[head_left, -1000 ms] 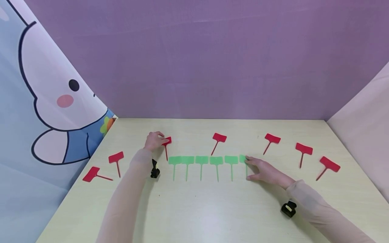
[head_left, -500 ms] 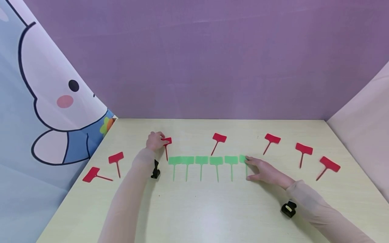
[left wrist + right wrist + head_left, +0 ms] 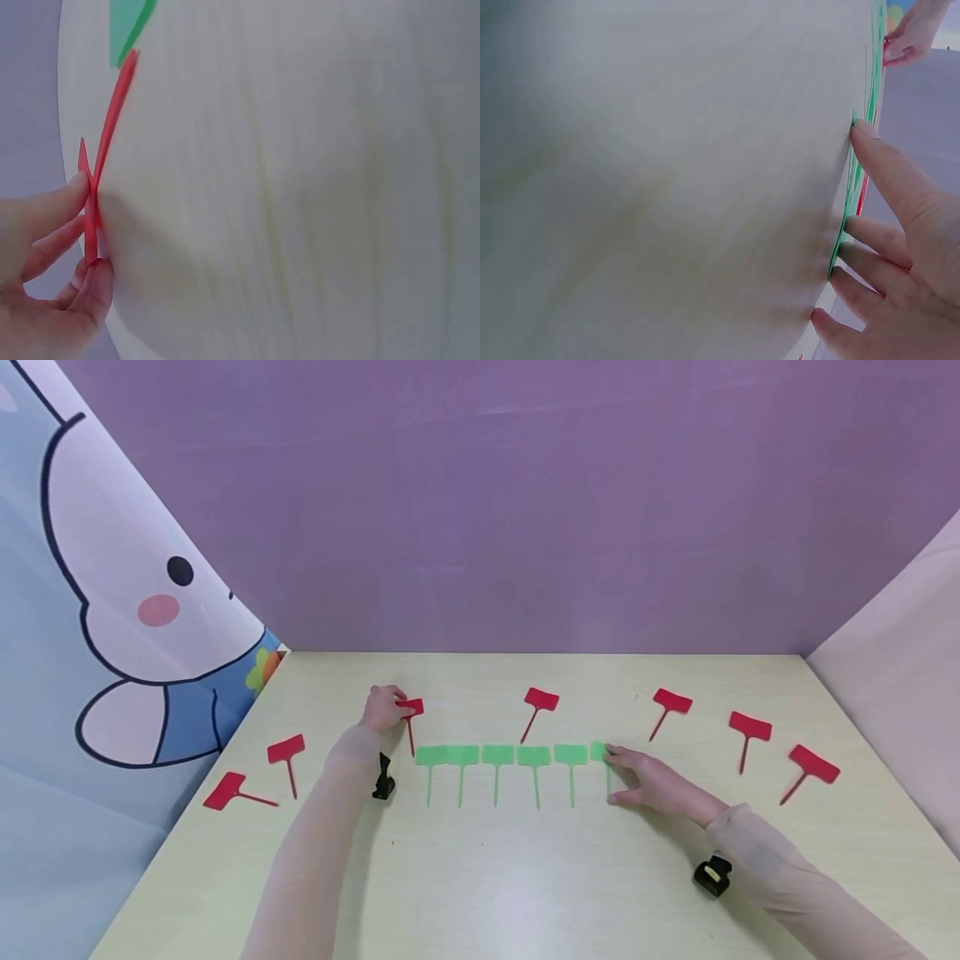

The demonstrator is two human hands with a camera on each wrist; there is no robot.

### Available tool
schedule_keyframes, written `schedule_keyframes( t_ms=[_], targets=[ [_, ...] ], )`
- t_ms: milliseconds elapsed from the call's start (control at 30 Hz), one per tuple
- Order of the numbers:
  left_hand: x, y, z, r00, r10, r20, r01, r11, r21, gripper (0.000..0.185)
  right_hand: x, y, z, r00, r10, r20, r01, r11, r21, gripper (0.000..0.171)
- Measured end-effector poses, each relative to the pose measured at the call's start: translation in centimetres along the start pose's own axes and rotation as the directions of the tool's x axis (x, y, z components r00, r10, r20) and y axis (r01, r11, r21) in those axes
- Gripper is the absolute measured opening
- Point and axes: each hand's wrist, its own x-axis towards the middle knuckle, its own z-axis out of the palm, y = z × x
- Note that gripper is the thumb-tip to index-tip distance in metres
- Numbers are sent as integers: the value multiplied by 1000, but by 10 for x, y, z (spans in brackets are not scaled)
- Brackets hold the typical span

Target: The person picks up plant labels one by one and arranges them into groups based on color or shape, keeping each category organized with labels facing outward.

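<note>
Head view: the left hand [image 3: 384,708] pinches the head of a red plant tag [image 3: 411,710] at the far left end of the green row; the tag's stake points toward the person. The right hand [image 3: 651,781] lies flat with straight fingers pressing the sixth green tag [image 3: 598,752], at the right end of a row of six green tags [image 3: 497,755] aligned side by side on the surface [image 3: 525,877]. Judged from this layout, the green row is complete. Seven red tags lie scattered, six of them untouched: two at left [image 3: 287,749], one behind the row [image 3: 542,700], three at right [image 3: 750,727]. Left wrist view: thumb and fingers [image 3: 52,210] grip the red tag edge-on, its stake tip near a green tag corner. Right wrist view: extended fingers [image 3: 881,161] rest on the green tag's edge.
</note>
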Motion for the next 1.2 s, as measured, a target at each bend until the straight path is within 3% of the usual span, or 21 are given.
schedule_keyframes(
  t_ms=[100,167,233,300,367,433,467,500,533,567,633,733,800,900,1000,1100,1167,1200],
  targets=[
    [3,0,0,1000,-24,19,24,999,-34,29,0,0,0,1000,3,0,-3,1000,-2,66],
    [14,-9,4,998,-41,40,43,998,-47,31,0,0,0,1000,1,-1,-1,1000,-2,66],
    [35,-31,15,999,-16,34,19,997,-76,32,0,0,0,1000,1,-3,-1,1000,1,66],
    [63,-65,31,998,67,-4,-67,993,-102,33,0,0,0,1000,-1,-4,1,1000,3,66],
    [65,-69,33,997,83,-5,-83,991,-109,30,0,0,0,1000,-2,-2,2,1000,6,65],
    [58,-63,28,997,74,-2,-74,991,-107,28,0,-1,0,1000,-3,-1,3,1000,4,65],
    [61,-67,31,996,81,-26,-83,991,-100,26,0,0,0,1000,-6,1,6,1000,1,65],
    [60,-64,30,998,63,-30,-65,994,-85,24,0,0,0,1000,-5,1,5,1000,-1,65],
    [48,-52,24,999,42,-9,-42,996,-82,23,0,0,0,1000,-5,2,5,1000,-2,65],
    [56,-59,26,1000,28,-3,-28,997,-78,26,0,-1,-1,1000,-4,3,4,1000,-2,65],
    [77,-87,41,995,82,-58,-86,994,-70,25,0,0,-1,1000,-3,3,3,1000,-2,65],
    [89,-101,47,996,72,-47,-74,996,-54,26,0,-1,-1,1000,0,3,0,1000,-2,65],
    [110,-124,59,995,74,-71,-77,996,-45,29,0,-1,-1,1000,-1,3,1,1000,-3,65],
    [121,-138,63,996,74,-51,-78,993,-83,31,0,-1,-1,1000,2,4,-2,1000,-4,65],
    [111,-130,54,996,89,-23,-92,984,-153,30,0,-1,-1,1000,5,6,-5,1000,-2,65],
    [73,-89,33,999,39,-4,-39,979,-198,25,0,-1,-1,1000,6,6,-6,1000,-1,65],
    [44,-57,16,999,-33,34,40,977,-209,25,0,-1,-1,1000,5,4,-5,1000,-1,65],
    [35,-49,10,999,-29,34,35,975,-221,24,0,-1,-1,1000,4,4,-4,1000,-3,65]
  ],
)
